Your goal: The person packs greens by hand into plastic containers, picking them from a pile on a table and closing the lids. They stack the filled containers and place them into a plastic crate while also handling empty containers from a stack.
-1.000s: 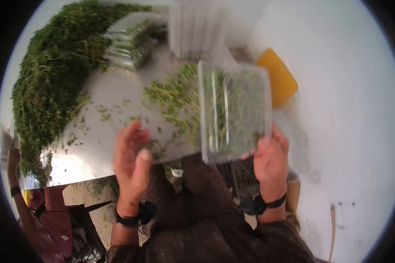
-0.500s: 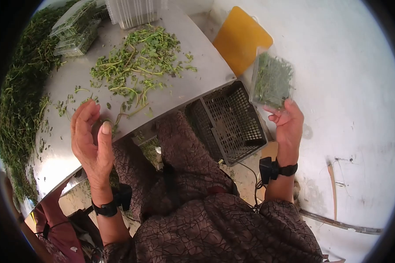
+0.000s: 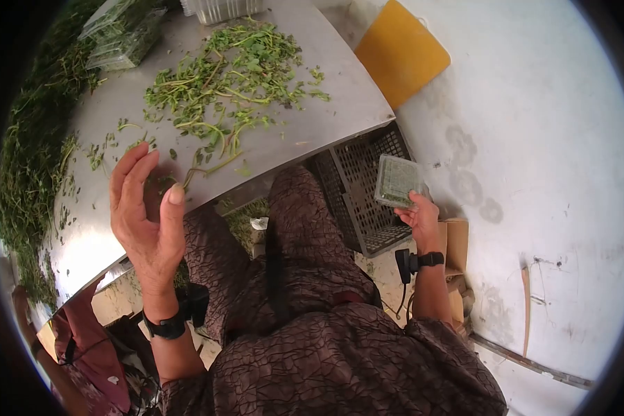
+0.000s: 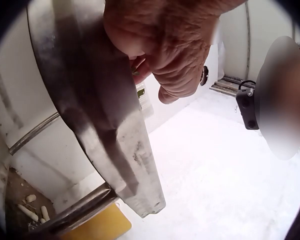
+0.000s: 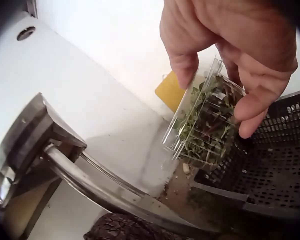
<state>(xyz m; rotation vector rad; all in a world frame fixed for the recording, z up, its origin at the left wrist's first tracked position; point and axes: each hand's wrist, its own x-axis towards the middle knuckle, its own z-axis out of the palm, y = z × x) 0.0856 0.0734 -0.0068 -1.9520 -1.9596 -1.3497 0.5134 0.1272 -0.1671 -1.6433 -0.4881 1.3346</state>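
Note:
My right hand (image 3: pixel 421 220) grips one end of a clear plastic clamshell box (image 3: pixel 396 182) packed with green herb sprigs. In the right wrist view the thumb lies on one face of the box (image 5: pixel 206 122) and the fingers on the other. It hangs tilted over the side of a black plastic crate (image 3: pixel 371 215) beside the table. My left hand (image 3: pixel 144 215) is raised near the table's front edge with fingers parted and nothing in it. Loose herb sprigs (image 3: pixel 222 90) lie spread on the metal table (image 3: pixel 312 118) beyond it.
A large herb heap (image 3: pixel 28 166) covers the table's left side. Filled clear boxes (image 3: pixel 121 48) and a stack of clear boxes (image 3: pixel 222 8) stand at the back. A yellow board (image 3: pixel 403 52) leans by the white wall. A cardboard box (image 3: pixel 456 246) sits past the crate. Another person's arm (image 3: pixel 31 333) shows at lower left.
My right hand has carried the filled box from over the table out to the right, then down toward the crate. My left hand stays raised near the table edge. The head view has shifted.

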